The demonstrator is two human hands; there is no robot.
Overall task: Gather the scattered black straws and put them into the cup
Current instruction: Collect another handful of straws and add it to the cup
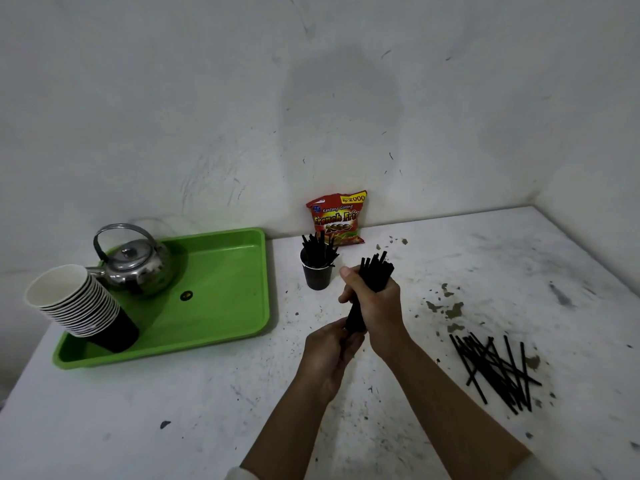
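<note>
Black cup (317, 278), upright on the white table near the back wall, already holding a splayed cluster of black straws (318, 249) that project above its rim. A second bundle of straws (374, 273), held nearly upright and clear of the table, lies just right of the cup. Loose straws (495, 370) lie crisscrossed flat at right.

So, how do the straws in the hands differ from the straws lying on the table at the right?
The bundle in the hands is packed tight and nearly parallel, gripped by the right hand with the left hand at its lower end; the loose straws on the table lie flat, crossing each other. The bundle is raised and tilted near the cup; the loose straws are farther from it. All are thin and black.
</note>
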